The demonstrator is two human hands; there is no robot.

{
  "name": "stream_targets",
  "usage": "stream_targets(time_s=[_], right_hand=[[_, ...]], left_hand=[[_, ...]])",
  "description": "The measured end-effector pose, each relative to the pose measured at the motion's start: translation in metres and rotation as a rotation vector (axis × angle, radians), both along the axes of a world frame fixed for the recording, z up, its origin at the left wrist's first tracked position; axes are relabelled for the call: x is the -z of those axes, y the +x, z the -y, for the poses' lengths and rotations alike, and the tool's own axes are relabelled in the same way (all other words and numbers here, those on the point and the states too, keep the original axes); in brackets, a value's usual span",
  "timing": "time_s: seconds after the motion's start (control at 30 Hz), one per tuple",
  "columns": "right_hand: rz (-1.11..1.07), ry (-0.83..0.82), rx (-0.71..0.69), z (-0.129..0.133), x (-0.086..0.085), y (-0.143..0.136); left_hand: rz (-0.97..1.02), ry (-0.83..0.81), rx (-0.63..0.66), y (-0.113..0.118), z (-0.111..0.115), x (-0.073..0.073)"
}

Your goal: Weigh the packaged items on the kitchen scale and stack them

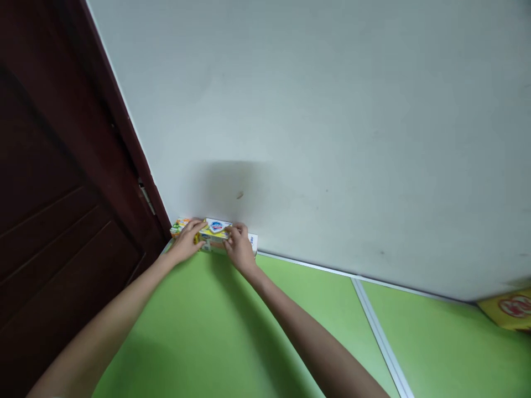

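A small white-and-yellow soap box with a blue shield logo is gripped at both ends by my hands, close against the wall. My left hand closes on its left end, thumb toward me and fingers over the top. On its right end, my right hand pinches with thumb and fingers. An orange-and-green box lies left of it, partly behind my left hand. Another white box shows beyond my right hand. Whether the gripped box rests on other boxes is hard to tell.
The green surface meets the pale wall along a white strip. A white divider strip crosses it on the right. A dark brown door bounds the left side. A yellow package with a red logo sits far right.
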State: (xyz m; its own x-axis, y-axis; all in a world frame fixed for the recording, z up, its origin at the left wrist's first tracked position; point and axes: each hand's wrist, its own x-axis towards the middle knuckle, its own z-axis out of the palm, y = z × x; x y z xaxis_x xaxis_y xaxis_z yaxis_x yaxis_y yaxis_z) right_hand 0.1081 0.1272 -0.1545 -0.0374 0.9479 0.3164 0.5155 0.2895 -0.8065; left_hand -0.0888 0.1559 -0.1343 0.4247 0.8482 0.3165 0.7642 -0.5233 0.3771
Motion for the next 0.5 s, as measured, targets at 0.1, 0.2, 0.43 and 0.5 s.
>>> stream_targets(time_s=[0.1, 0.2, 0.43, 0.5], right_hand=[[0.029, -0.009, 0.015, -0.001, -0.002, -0.006], [0.059, -0.031, 0.011, -0.002, -0.007, -0.009], [0.092, -0.094, -0.11, 0.04, -0.033, 0.016], [0.111, -0.135, -0.145, 0.076, -0.038, 0.035]], left_hand=[[0.027, 0.013, -0.039, 0.003, 0.001, 0.006], [0.034, 0.028, -0.07, 0.007, -0.002, 0.007], [0.005, 0.118, -0.157, 0.021, 0.025, -0.012], [0.008, 0.154, -0.141, 0.034, 0.051, -0.017]])
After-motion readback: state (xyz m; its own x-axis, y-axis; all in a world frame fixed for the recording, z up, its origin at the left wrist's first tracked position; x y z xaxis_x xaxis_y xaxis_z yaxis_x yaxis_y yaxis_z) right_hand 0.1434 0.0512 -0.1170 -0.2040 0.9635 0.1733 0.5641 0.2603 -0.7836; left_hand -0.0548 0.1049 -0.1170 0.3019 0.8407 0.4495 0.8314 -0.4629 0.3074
